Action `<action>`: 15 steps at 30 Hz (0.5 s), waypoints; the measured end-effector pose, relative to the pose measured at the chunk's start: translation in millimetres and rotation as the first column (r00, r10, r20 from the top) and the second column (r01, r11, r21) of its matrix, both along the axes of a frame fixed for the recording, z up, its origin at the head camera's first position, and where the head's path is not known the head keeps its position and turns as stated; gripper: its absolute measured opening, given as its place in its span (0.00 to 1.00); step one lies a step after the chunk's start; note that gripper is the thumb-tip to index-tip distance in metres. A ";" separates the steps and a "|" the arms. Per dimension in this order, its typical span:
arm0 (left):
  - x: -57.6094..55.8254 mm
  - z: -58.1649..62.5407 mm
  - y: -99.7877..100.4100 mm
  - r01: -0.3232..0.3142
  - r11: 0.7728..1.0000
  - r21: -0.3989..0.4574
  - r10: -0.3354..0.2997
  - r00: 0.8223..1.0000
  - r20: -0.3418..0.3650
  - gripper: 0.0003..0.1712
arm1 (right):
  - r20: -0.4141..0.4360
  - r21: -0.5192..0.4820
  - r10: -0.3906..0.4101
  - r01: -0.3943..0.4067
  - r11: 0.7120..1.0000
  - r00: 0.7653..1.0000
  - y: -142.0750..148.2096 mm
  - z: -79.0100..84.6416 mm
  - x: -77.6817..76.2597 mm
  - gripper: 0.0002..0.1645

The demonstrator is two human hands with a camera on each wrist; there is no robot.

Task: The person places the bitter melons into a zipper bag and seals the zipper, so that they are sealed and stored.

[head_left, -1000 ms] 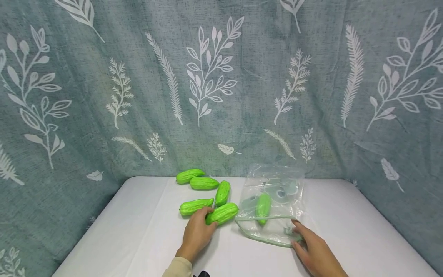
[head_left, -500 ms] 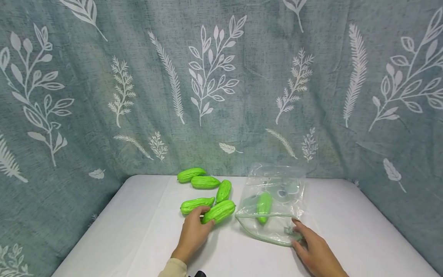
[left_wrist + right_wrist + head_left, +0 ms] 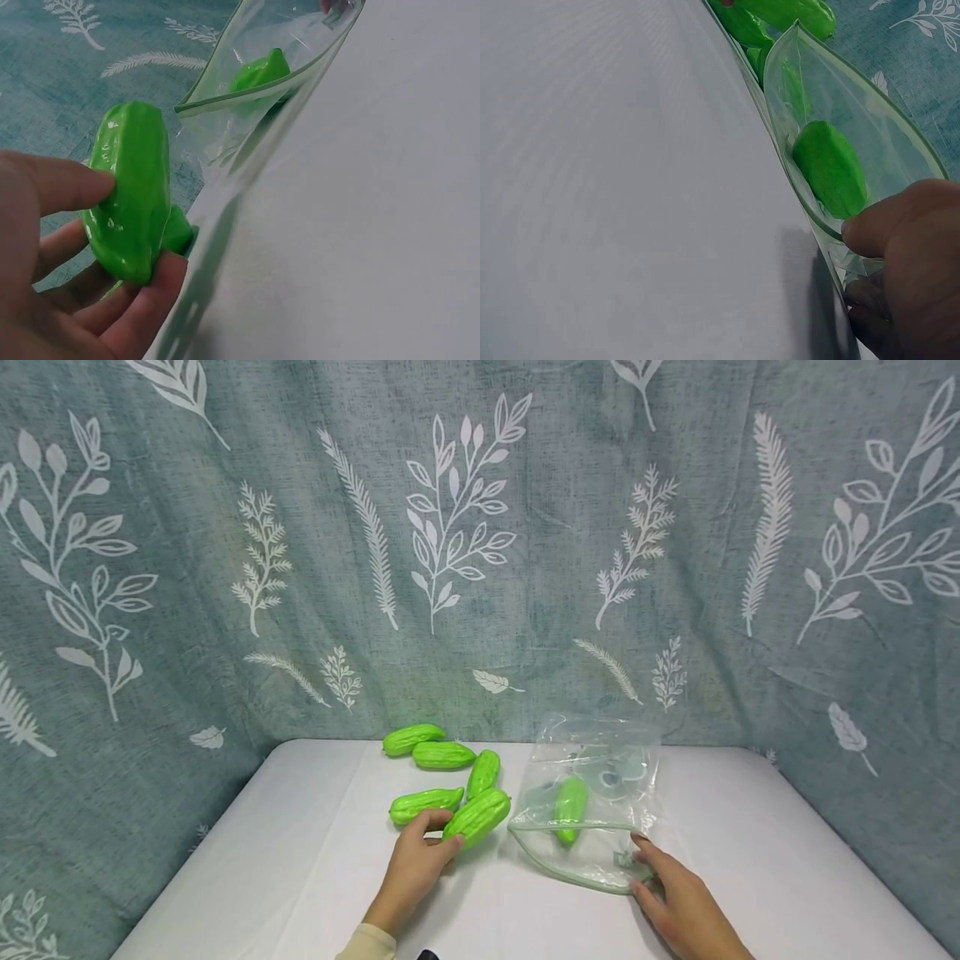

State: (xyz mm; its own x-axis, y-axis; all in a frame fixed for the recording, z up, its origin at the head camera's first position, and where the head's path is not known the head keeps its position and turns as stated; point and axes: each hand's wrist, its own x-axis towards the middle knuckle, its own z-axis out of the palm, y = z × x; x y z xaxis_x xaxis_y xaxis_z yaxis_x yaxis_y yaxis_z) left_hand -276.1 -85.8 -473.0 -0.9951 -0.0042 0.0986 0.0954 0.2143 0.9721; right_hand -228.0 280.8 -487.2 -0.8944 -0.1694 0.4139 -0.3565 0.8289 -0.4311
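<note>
In the head view my left hand (image 3: 422,857) grips a bright green, ridged bitter melon (image 3: 477,817) between thumb and fingers. The left wrist view has this bitter melon (image 3: 131,191) raised above the white table, its shadow falling beside it. My right hand (image 3: 678,896) pinches the right end of the green-edged mouth of a clear zip bag (image 3: 600,860). That mouth gapes towards me, and the bag lies flat behind it. One bitter melon (image 3: 571,810) is inside; in the right wrist view the same bitter melon (image 3: 831,169) shows through the opening.
Left of the bag lie several more bitter melons: one (image 3: 426,806) beside my left hand, one (image 3: 483,775) just behind the held one, and a pair at the back including a bitter melon (image 3: 443,756). A leaf-patterned curtain (image 3: 480,543) rises behind the table (image 3: 315,877).
My left hand has lifted the bitter melon off the table and tilted it up slightly. The right hand and the bag have stayed where they were.
</note>
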 end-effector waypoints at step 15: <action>1.3 1.9 1.1 0.117 0.977 0.176 -0.124 0.992 0.028 0.29 | -0.024 -0.020 0.015 -0.015 1.000 1.000 0.0 -1.6 0.4 0.36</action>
State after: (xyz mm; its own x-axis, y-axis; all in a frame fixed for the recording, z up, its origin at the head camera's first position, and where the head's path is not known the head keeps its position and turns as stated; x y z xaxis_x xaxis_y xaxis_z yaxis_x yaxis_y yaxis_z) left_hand -274.8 -84.7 -471.2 -0.9924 0.1028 0.0681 0.0717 0.0314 0.9969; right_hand -227.6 280.8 -488.9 -0.8818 -0.1742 0.4383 -0.3789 0.8149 -0.4386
